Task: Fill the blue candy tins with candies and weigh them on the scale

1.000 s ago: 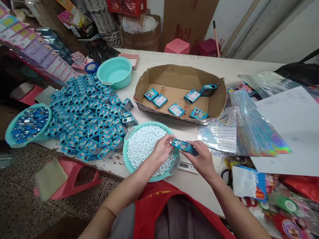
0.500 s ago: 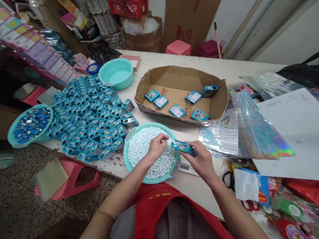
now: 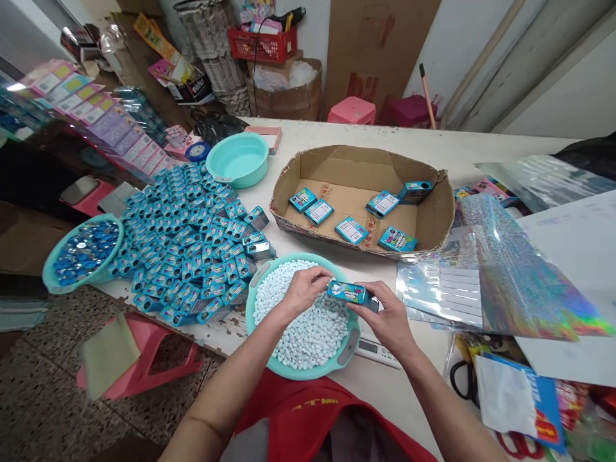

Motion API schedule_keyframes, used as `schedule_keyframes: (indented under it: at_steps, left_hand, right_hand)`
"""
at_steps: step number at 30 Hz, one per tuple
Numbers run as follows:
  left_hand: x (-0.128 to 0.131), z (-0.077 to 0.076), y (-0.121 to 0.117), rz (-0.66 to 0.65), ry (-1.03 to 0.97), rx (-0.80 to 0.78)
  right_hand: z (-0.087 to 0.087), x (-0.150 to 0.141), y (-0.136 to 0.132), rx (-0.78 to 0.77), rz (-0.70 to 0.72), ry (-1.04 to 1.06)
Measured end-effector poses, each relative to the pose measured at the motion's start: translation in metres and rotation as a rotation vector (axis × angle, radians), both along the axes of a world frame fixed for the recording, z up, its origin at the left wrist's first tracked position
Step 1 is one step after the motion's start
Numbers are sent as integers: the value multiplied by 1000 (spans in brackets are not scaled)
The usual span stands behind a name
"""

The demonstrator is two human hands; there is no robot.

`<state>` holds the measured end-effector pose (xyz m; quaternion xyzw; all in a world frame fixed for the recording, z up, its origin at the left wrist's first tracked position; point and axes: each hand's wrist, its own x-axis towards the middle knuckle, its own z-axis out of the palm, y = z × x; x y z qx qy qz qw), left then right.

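Note:
My right hand [image 3: 389,316] grips a small blue candy box [image 3: 353,293] by its right side, above the rim of a turquoise basin [image 3: 256,333]. White candy shows in the round hole at the box's left end. At that end, my left hand [image 3: 304,292] has its thumb and fingers pinched together, touching or nearly touching the box; what they hold is hidden. Small white candies [image 3: 308,340] fill the basin below both hands.
Left of the basin, many blue boxes [image 3: 187,244] stand packed together. A bowl of blue-and-silver pieces [image 3: 86,250] is beyond them. A cardboard tray [image 3: 332,163] holds several boxes. Behind the pile sits a turquoise bowl [image 3: 238,157]; holographic sheets [image 3: 524,276] lie right, a scale [image 3: 380,351] beside the basin.
The view has shifted, so the scene sits lower and further right. My left fingers have come closer to the box's hole, and the loose white candies between them and the box no longer show.

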<state>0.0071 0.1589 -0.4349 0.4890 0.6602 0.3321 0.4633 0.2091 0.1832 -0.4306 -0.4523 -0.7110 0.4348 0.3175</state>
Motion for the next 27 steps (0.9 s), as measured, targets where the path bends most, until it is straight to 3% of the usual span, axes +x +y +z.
schedule_keyframes:
  at_steps: [2,4,9,11,13,16,19,21,24,27]
  left_hand:
    - [-8,-2,-3,-26,136,-13]
    - [-16,3,-6,-134,257,51]
    - [-16,33,-2,-415,296,178]
    - [-17,43,3,-425,323,164]
    - [-29,50,9,-279,362,144]
    - [-71,51,24,179,535,105]
    - [-130,39,52,559,771,40]
    - [-168,23,78,653,875,16]
    - [-212,-7,118,607,969,-50]
    - [-231,-39,142,466,1012,-217]
  right_hand:
    - [-3,2,2,-35,-26,18]
    - [-7,2,3,-77,-60,44]
    - [-11,-16,8,-136,15,129]
    - [-11,-25,20,-159,81,189]
    - [-14,-30,47,-150,36,220]
    - [-31,-36,115,-59,-185,80]
    - [-65,-47,184,3,-154,-246]
    - [-92,-57,213,-39,-94,-417]
    - [-125,-65,227,-35,-33,-465]
    - [-140,-65,224,79,-51,-374]
